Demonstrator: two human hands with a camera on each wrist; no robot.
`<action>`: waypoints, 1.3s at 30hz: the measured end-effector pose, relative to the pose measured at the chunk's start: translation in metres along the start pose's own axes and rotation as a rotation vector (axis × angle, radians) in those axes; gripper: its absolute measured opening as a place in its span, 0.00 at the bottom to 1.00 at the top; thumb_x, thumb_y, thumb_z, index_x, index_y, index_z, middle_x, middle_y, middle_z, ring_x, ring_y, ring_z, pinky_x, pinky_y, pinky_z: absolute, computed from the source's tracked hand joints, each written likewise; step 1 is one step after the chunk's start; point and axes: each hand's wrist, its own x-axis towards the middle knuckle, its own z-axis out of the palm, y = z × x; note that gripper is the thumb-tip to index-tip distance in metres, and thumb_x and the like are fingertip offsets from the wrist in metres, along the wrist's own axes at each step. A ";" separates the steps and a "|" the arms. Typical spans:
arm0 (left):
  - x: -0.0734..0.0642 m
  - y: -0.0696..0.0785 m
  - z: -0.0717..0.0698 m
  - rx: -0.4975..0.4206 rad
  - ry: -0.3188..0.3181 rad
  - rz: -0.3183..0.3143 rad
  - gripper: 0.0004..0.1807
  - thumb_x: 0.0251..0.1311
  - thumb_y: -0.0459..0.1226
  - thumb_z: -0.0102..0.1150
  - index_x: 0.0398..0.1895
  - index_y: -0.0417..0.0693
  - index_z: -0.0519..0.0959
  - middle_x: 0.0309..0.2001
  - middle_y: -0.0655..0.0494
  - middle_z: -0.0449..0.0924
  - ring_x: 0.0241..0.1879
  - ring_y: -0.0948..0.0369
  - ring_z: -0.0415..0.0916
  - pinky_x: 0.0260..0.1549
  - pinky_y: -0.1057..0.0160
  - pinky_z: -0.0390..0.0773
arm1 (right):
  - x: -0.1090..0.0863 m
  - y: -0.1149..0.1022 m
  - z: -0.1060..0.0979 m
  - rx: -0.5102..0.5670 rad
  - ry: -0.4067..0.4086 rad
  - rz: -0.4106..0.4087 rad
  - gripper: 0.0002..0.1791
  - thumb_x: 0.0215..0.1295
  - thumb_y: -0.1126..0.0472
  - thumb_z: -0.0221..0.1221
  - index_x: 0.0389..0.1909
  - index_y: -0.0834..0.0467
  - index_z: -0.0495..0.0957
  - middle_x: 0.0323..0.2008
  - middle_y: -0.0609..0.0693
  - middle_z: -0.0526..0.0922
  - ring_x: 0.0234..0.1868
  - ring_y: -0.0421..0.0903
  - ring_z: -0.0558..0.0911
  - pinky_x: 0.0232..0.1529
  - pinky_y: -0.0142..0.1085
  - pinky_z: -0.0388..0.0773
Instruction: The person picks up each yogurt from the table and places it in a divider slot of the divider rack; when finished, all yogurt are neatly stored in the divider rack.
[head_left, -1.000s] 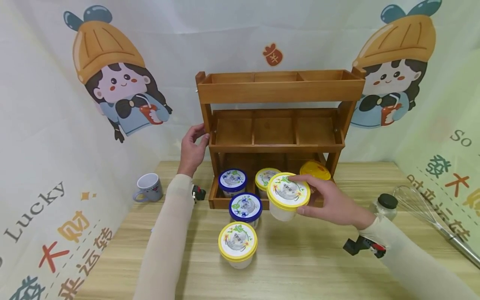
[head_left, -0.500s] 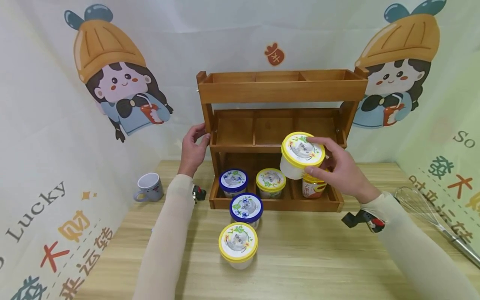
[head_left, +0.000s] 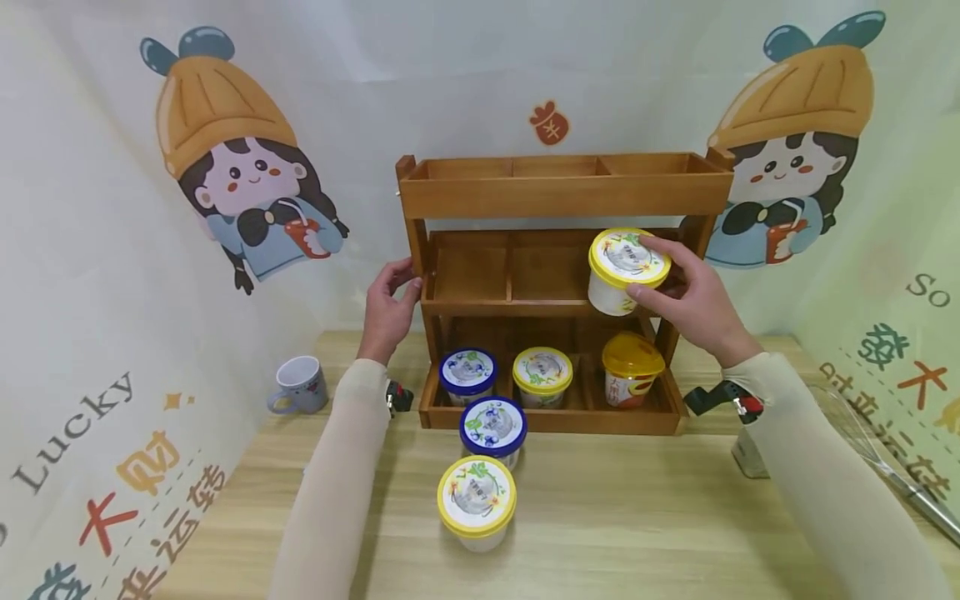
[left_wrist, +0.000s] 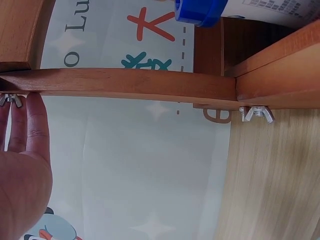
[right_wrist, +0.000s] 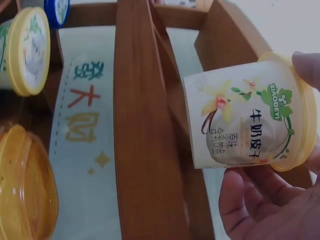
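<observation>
My right hand (head_left: 701, 304) grips a yellow-lidded tub (head_left: 618, 287) by its lid, in front of the right compartment of the wooden rack's (head_left: 562, 198) middle shelf. Flowers and printed characters show on the tub's side in the right wrist view, with thumb and fingers around the lid end. At the rack's left post, my left hand (head_left: 388, 312) rests its fingertips against the wood; the left wrist view shows its straight fingers (left_wrist: 36, 125) beside a wing nut (left_wrist: 11, 99). The bottom shelf bears a blue-lidded tub (head_left: 467, 371), another yellow-lidded tub (head_left: 542, 372) and a cup with an orange lid (head_left: 632, 367).
A second blue-lidded tub (head_left: 492, 427) and a third yellow-lidded tub (head_left: 476, 497) stand on the table before the rack. A mug (head_left: 300, 385) is at the left. On the right lie a whisk (head_left: 885, 462) and a small jar (head_left: 750, 454), partly behind the right sleeve.
My right hand has raised the yellow-lidded tub from low before the bottom shelf up and rightward to the middle shelf. My left hand has stayed at the post.
</observation>
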 end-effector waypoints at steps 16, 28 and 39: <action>-0.003 -0.003 0.001 0.021 0.008 0.008 0.21 0.77 0.37 0.59 0.69 0.44 0.76 0.65 0.43 0.80 0.68 0.49 0.77 0.72 0.42 0.74 | 0.010 0.026 -0.008 -0.105 0.054 0.122 0.44 0.71 0.50 0.68 0.82 0.54 0.60 0.73 0.63 0.69 0.66 0.59 0.78 0.48 0.12 0.73; -0.003 -0.005 0.000 0.001 0.009 0.016 0.20 0.77 0.36 0.60 0.68 0.43 0.77 0.65 0.42 0.80 0.68 0.48 0.77 0.71 0.41 0.74 | 0.003 0.026 -0.005 -0.198 0.014 0.105 0.40 0.70 0.50 0.69 0.78 0.58 0.66 0.68 0.64 0.71 0.61 0.59 0.78 0.54 0.19 0.78; -0.002 -0.002 0.000 0.000 0.001 0.010 0.21 0.77 0.37 0.59 0.69 0.42 0.76 0.65 0.42 0.80 0.68 0.49 0.77 0.69 0.41 0.76 | -0.002 0.020 -0.009 -0.194 0.023 0.112 0.40 0.69 0.52 0.70 0.76 0.61 0.67 0.70 0.66 0.67 0.67 0.63 0.74 0.70 0.60 0.74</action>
